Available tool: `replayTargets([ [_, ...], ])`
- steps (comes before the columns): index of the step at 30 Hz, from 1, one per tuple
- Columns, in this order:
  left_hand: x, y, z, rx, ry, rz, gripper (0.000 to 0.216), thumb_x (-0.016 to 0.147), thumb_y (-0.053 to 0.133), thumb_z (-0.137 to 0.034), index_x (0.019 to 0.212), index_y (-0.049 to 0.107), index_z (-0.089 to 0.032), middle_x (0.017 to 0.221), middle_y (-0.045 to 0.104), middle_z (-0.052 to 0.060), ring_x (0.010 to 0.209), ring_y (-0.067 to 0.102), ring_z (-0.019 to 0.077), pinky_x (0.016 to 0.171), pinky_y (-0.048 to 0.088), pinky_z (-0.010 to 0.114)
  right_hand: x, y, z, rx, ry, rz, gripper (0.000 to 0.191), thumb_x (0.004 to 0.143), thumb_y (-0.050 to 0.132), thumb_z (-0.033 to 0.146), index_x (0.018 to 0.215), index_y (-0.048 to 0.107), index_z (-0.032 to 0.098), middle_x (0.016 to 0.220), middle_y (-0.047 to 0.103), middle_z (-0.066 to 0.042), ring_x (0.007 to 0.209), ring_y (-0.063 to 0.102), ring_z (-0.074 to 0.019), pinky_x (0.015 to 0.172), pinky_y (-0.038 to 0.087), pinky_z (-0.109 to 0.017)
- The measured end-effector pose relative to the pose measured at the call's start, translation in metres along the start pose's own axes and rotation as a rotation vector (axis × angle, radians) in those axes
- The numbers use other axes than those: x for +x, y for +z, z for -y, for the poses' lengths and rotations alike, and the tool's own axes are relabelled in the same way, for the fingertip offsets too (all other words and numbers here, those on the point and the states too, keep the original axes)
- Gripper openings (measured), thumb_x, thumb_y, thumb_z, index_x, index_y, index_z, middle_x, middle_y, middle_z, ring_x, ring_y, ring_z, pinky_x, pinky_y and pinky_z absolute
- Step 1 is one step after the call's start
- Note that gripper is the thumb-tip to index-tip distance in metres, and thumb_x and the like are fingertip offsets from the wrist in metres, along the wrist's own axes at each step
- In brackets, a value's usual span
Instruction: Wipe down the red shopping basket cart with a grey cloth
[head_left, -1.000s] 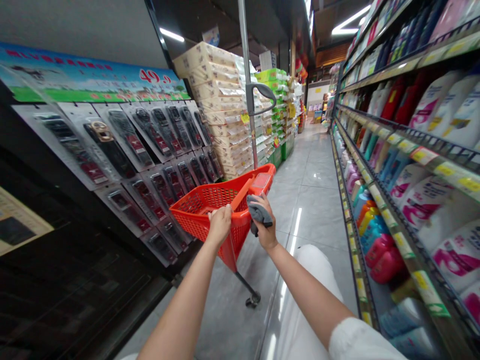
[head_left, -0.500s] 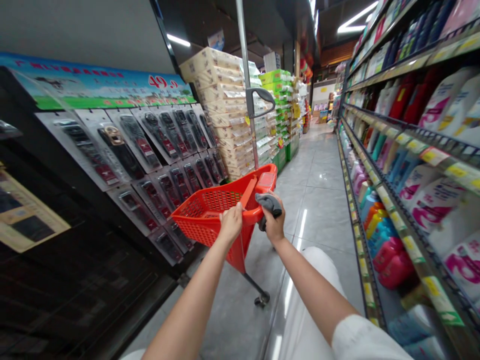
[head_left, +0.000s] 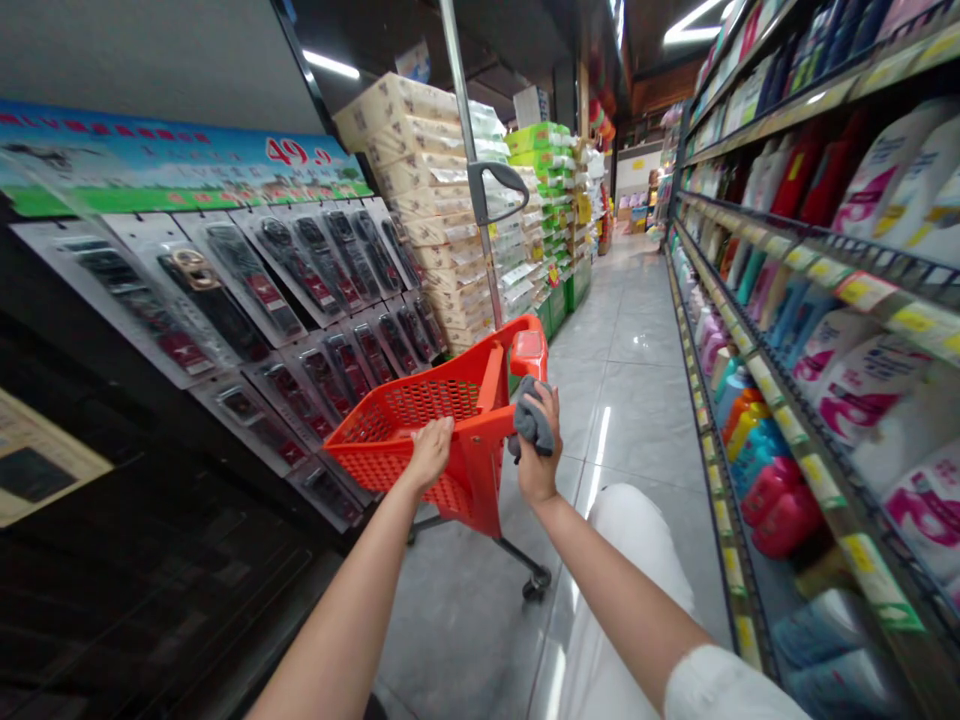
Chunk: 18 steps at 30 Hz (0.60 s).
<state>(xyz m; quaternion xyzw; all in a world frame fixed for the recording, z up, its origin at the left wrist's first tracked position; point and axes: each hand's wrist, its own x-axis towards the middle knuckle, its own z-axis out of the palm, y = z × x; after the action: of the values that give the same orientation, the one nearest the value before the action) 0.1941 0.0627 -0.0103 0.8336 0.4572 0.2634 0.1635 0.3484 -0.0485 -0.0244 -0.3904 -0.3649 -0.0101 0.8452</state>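
Observation:
An orange-red plastic shopping basket [head_left: 420, 410] on wheels stands tilted in the aisle ahead of me, with a tall metal pole and grey grip handle [head_left: 491, 190] rising from its back. My left hand [head_left: 429, 452] is closed over the basket's near rim. My right hand [head_left: 537, 450] is closed on a bunched grey cloth [head_left: 531, 422], held against the basket's rear corner by the pole's base. Nothing shows inside the basket.
A dark display of hanging packaged items [head_left: 300, 290] lines the left. Stacked cartons [head_left: 427, 190] and green boxes [head_left: 547, 190] stand beyond it. Shelves of detergent bottles and pouches [head_left: 810, 330] run along the right. The glossy tiled aisle [head_left: 637, 340] stretches ahead.
The basket has swung left and tilted more, its front wheel now showing beneath. My left hand shifted along the rim; my right hand keeps the cloth at the rear corner.

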Motion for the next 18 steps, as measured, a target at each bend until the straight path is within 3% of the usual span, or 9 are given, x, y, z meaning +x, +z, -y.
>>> replayTargets([
  [3,0.004,-0.001,0.0,0.002,0.02,0.018,0.031,0.095,0.033,-0.039,0.086,0.058,-0.023,0.102,0.067,0.008,0.108,0.057,0.0247,0.11,0.03,0.051,0.036,0.002,-0.011,0.16,0.166,-0.107,0.027,0.085,0.058,0.033,0.106,0.068,0.019,0.123,0.066,-0.007,0.123,0.056,-0.0237,0.116,0.031,-0.051],
  [5,0.007,-0.001,-0.001,0.004,0.022,0.015,0.033,0.095,0.032,-0.041,0.084,0.057,-0.023,0.101,0.067,0.008,0.108,0.056,0.0251,0.11,0.029,0.053,0.053,0.004,-0.016,0.2,0.237,-0.144,0.026,0.084,0.058,0.033,0.102,0.068,0.017,0.115,0.07,-0.008,0.111,0.063,-0.0235,0.11,0.04,-0.05],
  [8,0.01,0.002,-0.002,0.006,0.017,0.003,0.034,0.095,0.032,-0.041,0.085,0.059,-0.023,0.102,0.068,0.009,0.109,0.056,0.0264,0.109,0.029,0.055,0.043,0.004,-0.012,0.062,0.126,-0.097,0.028,0.086,0.057,0.03,0.11,0.067,0.02,0.124,0.066,-0.007,0.123,0.057,-0.0233,0.116,0.032,-0.051],
  [12,0.009,0.001,0.002,0.008,0.018,0.003,0.034,0.094,0.033,-0.04,0.092,0.062,-0.022,0.109,0.068,0.01,0.112,0.056,0.0259,0.11,0.029,0.052,0.009,-0.005,-0.002,-0.125,-0.091,0.076,0.031,0.089,0.054,0.027,0.118,0.066,0.026,0.14,0.056,-0.004,0.146,0.03,-0.0223,0.122,0.016,-0.052],
  [14,0.008,-0.002,0.005,0.009,0.018,0.01,0.034,0.094,0.033,-0.04,0.098,0.063,-0.022,0.114,0.067,0.01,0.115,0.056,0.0249,0.111,0.029,0.049,0.009,-0.004,-0.002,-0.088,-0.058,0.086,0.031,0.09,0.054,0.029,0.119,0.065,0.025,0.14,0.055,-0.004,0.145,0.031,-0.0226,0.122,0.02,-0.051],
  [18,0.008,-0.004,0.008,0.017,0.008,0.017,0.035,0.094,0.035,-0.041,0.1,0.063,-0.023,0.116,0.067,0.01,0.118,0.056,0.0246,0.112,0.029,0.046,0.025,0.011,-0.007,0.026,0.136,-0.146,0.04,0.093,0.047,0.034,0.13,0.056,0.022,0.141,0.054,-0.007,0.137,0.043,-0.0217,0.118,0.03,-0.05],
])
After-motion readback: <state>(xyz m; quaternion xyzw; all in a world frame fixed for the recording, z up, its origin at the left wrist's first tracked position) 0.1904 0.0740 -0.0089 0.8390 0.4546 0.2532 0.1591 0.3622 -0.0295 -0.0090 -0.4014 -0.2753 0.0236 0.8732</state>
